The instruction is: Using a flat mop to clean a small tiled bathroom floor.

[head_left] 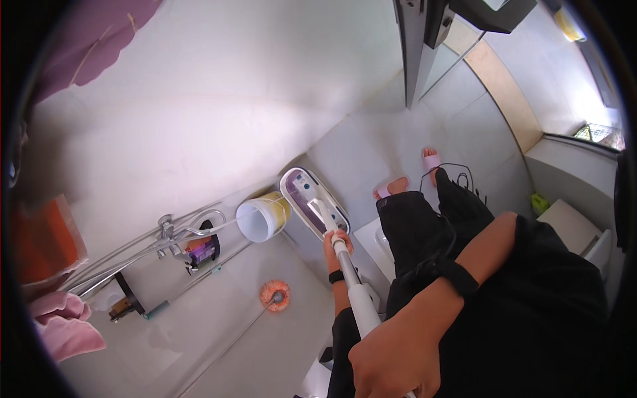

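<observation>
pink towels: soft pink cloth bundle (63, 325) at far left edge, hangs against the white tiled wall (199, 113); off the floor, probably to stay dry.
tap: chrome wall faucet with hose (169, 235), mounted low on the wall, spout aimed toward the bucket side.
caddy: small dark wire rack with purple bottle (204, 251), just under the faucet. Contents otherwise too small to tell.
bucket: white round plastic pail with yellow side (262, 219), beside the faucet, mouth toward camera. Inside looks white and bare; water level cannot be told.
round mop: orange-pink string mop head on thin metal pole (275, 294), resting on the floor below the pail, pole running down-left. Nobody holds it.
mop tank: white and purple oblong flat-mop wash bucket (312, 199), standing on the grey tile floor (371, 152) just right of the pail. Flat mop head is slotted down into it.
flat mop: white flat mop with long pale handle (355, 295), runs from tank up toward the camera.
left hand: left hand (337, 242) closed round the handle low, near the tank; black band on wrist. Low grip gives control.
right hand: right hand (395, 358) wrapped round the upper handle, close to camera. High grip gives leverage.
feet: pink slippers (431, 159), on tile right of the tank.
toilet: white toilet (577, 229), far right, lid down.
</observation>
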Demonstrator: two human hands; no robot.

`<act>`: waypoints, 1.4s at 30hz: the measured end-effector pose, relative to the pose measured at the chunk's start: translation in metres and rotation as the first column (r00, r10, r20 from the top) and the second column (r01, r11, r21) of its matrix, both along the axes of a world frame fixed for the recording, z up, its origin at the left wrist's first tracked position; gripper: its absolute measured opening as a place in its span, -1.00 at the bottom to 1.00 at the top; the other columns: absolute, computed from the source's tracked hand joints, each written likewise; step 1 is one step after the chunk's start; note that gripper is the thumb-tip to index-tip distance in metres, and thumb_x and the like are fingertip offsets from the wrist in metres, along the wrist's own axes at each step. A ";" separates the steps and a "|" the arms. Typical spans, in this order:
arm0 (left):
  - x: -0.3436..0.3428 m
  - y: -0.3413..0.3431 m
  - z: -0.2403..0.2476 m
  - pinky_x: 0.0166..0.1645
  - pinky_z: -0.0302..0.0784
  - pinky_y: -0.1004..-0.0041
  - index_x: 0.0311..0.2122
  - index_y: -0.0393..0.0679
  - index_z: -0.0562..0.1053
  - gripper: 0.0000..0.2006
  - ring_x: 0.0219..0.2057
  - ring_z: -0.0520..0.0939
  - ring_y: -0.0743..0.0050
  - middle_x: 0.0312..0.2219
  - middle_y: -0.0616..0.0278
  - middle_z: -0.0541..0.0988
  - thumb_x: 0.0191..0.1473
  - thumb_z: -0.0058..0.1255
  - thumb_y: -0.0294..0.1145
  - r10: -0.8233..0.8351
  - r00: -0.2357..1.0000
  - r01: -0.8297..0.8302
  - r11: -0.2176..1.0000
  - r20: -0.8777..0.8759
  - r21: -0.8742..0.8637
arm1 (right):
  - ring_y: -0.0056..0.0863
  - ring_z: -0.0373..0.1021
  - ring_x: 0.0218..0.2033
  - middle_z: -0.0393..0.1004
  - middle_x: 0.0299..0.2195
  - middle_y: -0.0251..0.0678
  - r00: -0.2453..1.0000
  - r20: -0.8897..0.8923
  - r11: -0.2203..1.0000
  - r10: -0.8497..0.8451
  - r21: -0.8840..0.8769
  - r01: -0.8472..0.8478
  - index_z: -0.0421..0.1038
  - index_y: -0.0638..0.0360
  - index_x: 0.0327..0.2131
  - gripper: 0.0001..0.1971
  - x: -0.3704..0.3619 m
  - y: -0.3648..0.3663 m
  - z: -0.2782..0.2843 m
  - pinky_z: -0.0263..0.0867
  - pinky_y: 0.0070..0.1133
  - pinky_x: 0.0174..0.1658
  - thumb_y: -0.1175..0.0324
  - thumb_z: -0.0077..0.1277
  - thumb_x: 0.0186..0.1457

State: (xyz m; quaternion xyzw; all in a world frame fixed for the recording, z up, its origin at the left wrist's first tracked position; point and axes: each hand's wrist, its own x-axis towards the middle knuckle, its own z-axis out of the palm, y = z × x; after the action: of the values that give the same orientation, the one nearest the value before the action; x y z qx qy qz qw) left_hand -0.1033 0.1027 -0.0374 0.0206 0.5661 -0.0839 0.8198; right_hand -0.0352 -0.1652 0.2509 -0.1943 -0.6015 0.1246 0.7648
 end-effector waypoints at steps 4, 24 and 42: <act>-0.013 0.005 -0.011 -0.17 0.38 0.33 -0.18 -0.22 0.24 -0.61 -0.34 0.46 0.34 -0.29 0.08 0.37 -0.04 -0.14 -0.15 -0.279 0.958 0.266 0.785 -0.064 0.560 | -0.35 0.27 -0.68 0.26 -0.73 -0.34 0.986 -0.016 0.984 -0.165 -0.069 0.164 0.20 0.17 -0.65 -0.80 0.015 0.016 0.019 0.19 -0.52 -0.55 0.33 -0.02 -0.14; -0.094 -0.057 0.171 -0.28 0.29 0.49 -0.40 -0.17 0.32 -0.89 -0.50 0.36 0.51 -0.61 0.34 0.32 0.00 -0.25 -0.40 0.445 0.666 -0.637 0.756 0.599 0.147 | -0.74 0.14 -0.73 0.18 -0.78 -0.44 0.949 -0.144 0.953 -0.279 -0.162 0.256 0.25 0.31 -0.63 -0.90 0.035 0.376 0.164 0.07 -0.65 -0.66 0.49 -0.05 -0.25; -0.143 -0.011 0.178 -0.48 0.18 0.62 -0.39 -0.20 0.29 -0.91 -0.63 0.20 0.65 -0.67 0.39 0.19 0.01 -0.29 -0.48 0.832 0.014 -0.878 0.275 0.555 -0.391 | -0.64 0.10 -0.82 0.17 -0.81 -0.45 0.969 -0.068 0.921 -0.239 -0.331 0.204 0.21 0.12 -0.70 -0.83 0.075 0.530 0.173 0.06 -0.70 -0.73 0.42 -0.06 -0.13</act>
State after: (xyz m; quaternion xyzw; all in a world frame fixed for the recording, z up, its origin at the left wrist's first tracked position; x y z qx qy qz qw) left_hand -0.2459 0.0921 0.1407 -0.2691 0.1201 0.4588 0.8382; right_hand 0.0400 0.3645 0.4237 -0.3761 -0.5053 0.1437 0.7633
